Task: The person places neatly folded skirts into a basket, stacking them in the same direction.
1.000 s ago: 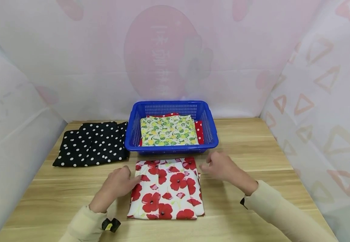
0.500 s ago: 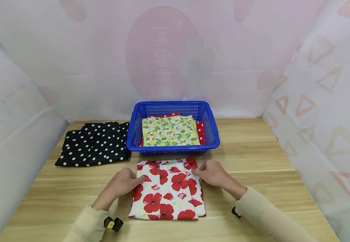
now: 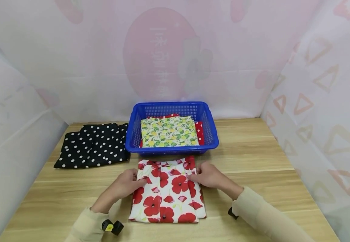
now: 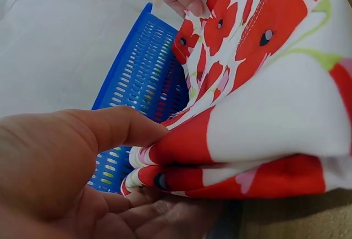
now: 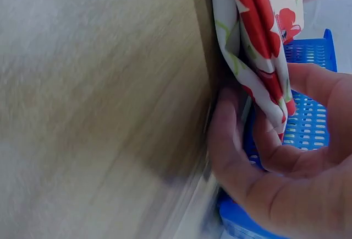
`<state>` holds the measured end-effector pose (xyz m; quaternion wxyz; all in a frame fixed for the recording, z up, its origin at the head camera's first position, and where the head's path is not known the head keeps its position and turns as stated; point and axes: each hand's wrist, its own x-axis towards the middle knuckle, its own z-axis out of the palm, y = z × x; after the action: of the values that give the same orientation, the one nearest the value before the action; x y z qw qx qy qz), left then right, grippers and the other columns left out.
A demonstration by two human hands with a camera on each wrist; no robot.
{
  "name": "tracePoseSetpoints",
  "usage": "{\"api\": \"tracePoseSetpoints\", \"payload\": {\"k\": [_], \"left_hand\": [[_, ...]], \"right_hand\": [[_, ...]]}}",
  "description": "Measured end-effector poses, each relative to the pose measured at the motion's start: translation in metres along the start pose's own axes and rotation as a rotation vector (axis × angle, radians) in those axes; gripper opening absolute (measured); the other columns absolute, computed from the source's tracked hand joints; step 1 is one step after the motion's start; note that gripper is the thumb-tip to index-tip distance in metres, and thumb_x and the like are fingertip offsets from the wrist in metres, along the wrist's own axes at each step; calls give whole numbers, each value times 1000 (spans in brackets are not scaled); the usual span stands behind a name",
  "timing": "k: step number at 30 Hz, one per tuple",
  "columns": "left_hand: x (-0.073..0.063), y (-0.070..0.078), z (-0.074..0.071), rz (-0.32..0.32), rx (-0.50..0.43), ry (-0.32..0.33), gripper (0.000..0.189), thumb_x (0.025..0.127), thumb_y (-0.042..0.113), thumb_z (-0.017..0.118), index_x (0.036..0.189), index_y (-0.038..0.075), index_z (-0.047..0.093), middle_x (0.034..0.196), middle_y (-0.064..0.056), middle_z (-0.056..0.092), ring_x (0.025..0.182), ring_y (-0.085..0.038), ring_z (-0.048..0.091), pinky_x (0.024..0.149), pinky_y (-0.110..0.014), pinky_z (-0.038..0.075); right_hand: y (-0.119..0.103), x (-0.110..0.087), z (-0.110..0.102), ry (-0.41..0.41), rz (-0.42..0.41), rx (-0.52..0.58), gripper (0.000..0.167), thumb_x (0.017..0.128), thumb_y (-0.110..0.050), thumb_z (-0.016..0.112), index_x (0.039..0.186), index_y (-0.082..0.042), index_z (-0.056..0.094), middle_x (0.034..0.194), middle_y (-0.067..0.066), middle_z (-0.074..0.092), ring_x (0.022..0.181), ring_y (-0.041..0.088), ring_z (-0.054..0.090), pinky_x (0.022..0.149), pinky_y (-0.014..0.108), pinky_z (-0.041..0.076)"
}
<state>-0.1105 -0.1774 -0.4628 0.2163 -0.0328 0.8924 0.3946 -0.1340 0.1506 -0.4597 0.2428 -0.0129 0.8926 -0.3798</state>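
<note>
A folded white cloth with red poppies lies before me, its front half on the wooden table. My left hand grips its left edge, thumb on top and fingers underneath, as the left wrist view shows up close. On the opposite side my right hand holds the right edge. In the right wrist view the thumb is on the upper face of the layers, with fingers curled beneath. Several fabric layers are stacked at the edge in the left wrist view.
Behind the cloth stands a blue plastic basket. Inside it a lemon-print cloth lies over a red polka-dot cloth. A black polka-dot cloth lies folded at the basket's left. Pale printed sheets enclose the table.
My right hand has come in from the right and taken hold of the poppy cloth's right edge. The left hand has shifted slightly further onto the left edge.
</note>
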Motion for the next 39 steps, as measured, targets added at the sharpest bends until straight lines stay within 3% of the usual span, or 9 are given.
{"api": "tracePoseSetpoints", "payload": {"k": [5,10,13,17,24,31,35,39], "left_hand": [[0,-3,3,-5,-88,-9,44,100,23,72,131,-4,59,105,-8,75,85,-17,66,75,-30,61],[-2,-7,5,-29,-134,-8,45,100,23,72,133,-7,60,99,-5,79,81,-16,69,75,-29,61],[-4,-7,6,-34,-160,-20,45,100,23,72,132,-7,62,98,-6,80,81,-17,71,75,-30,61],[-7,-5,5,-29,-194,-26,46,100,24,73,132,-7,62,97,-6,81,81,-17,72,75,-28,60],[-19,-1,6,-36,-229,-53,38,98,24,76,123,-4,68,82,-7,79,69,-18,65,63,-27,51],[-37,8,-2,16,-245,-126,45,97,29,77,125,-4,66,81,-5,77,72,-16,66,61,-25,52],[-50,18,-13,67,-266,-167,47,98,30,77,125,-6,65,85,-6,79,84,-17,74,73,-30,64],[-60,32,-26,124,-313,-218,48,99,30,76,126,-8,63,91,-10,81,94,-21,79,81,-38,67]], "right_hand": [[2,1,2,-36,3,78,34,95,-33,78,76,-10,62,66,-2,61,58,14,51,53,24,35],[6,2,4,-94,15,142,27,95,-33,79,97,-6,76,81,1,77,66,14,66,58,23,51],[8,2,6,-112,18,155,30,93,-32,81,107,-6,76,86,3,78,70,16,68,62,24,54],[9,1,6,-115,8,155,33,92,-32,82,112,-7,76,89,1,79,72,16,70,64,25,56],[8,-7,-3,-116,-32,171,32,92,-31,83,115,-8,77,96,0,81,80,14,73,74,28,60],[-1,-28,-18,-115,-73,151,38,91,-30,85,119,-6,76,100,2,81,87,14,75,81,32,64],[-8,-42,-30,-132,-91,171,41,91,-30,85,122,-5,75,101,4,82,87,16,78,79,32,65],[-17,-52,-43,-154,-126,194,44,92,-29,84,125,-3,73,101,5,82,87,19,80,75,33,66]]}}
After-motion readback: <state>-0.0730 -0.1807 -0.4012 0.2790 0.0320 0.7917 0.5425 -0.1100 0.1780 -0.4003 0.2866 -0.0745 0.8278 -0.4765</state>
